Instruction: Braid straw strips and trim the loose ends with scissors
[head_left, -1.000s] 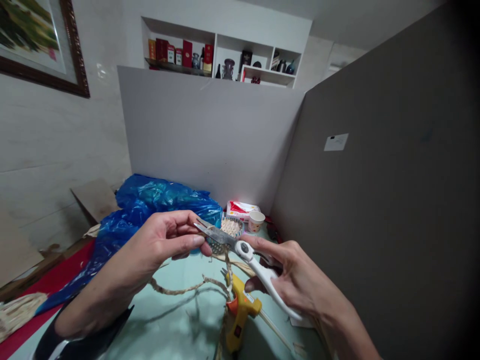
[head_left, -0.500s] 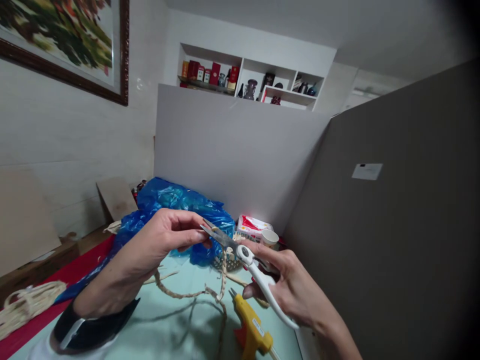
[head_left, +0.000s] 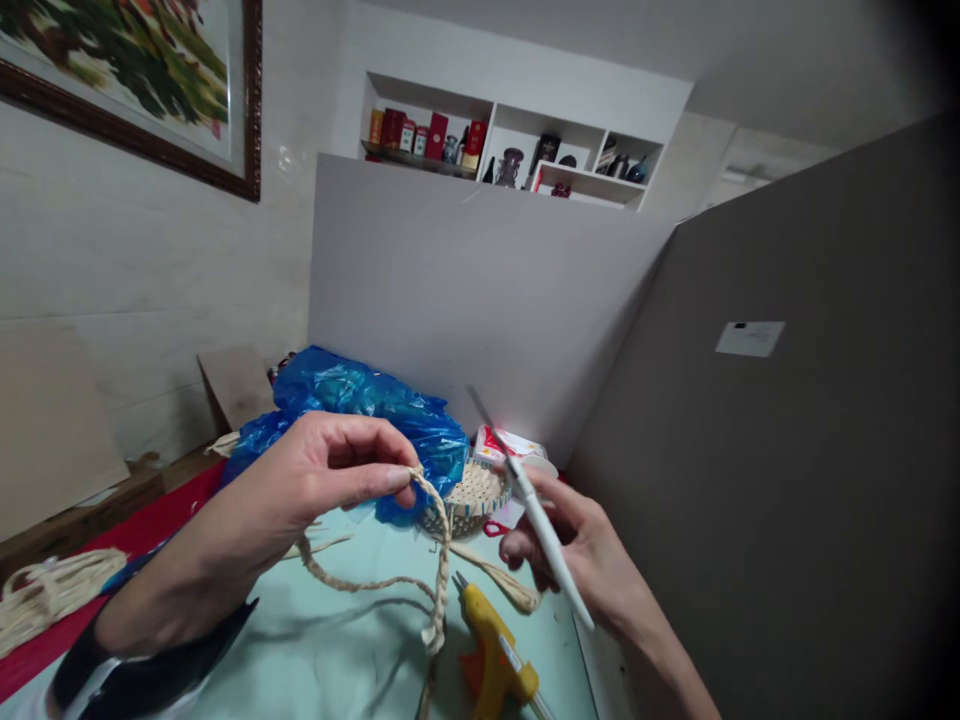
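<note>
My left hand [head_left: 349,475] pinches the upper end of a braided straw cord [head_left: 442,540] between thumb and forefinger. From there the cord hangs down in a curve to a frayed, pale end. Another stretch of braid loops below my left wrist. White-handled scissors [head_left: 541,530] are in my right hand [head_left: 574,545], turned edge-on with the blades pointing up and left, apart from the cord. Beneath the hands a yellow glue gun [head_left: 491,640] lies on the pale green tabletop [head_left: 322,660]. Behind it rests a loose bundle of straw strands [head_left: 502,578].
A woven basket [head_left: 480,490] stands at the back beside a crumpled blue plastic bag [head_left: 367,395]. Behind them are a red-and-white packet [head_left: 517,443] and a grey panel [head_left: 480,290]; a dark panel [head_left: 795,450] rises at right. Coiled straw cord [head_left: 56,595] lies on red material at left.
The scissors have moved up and away from the cord near my left fingers and turned edge-on. The braid's end has dropped slightly, and the basket shows more fully.
</note>
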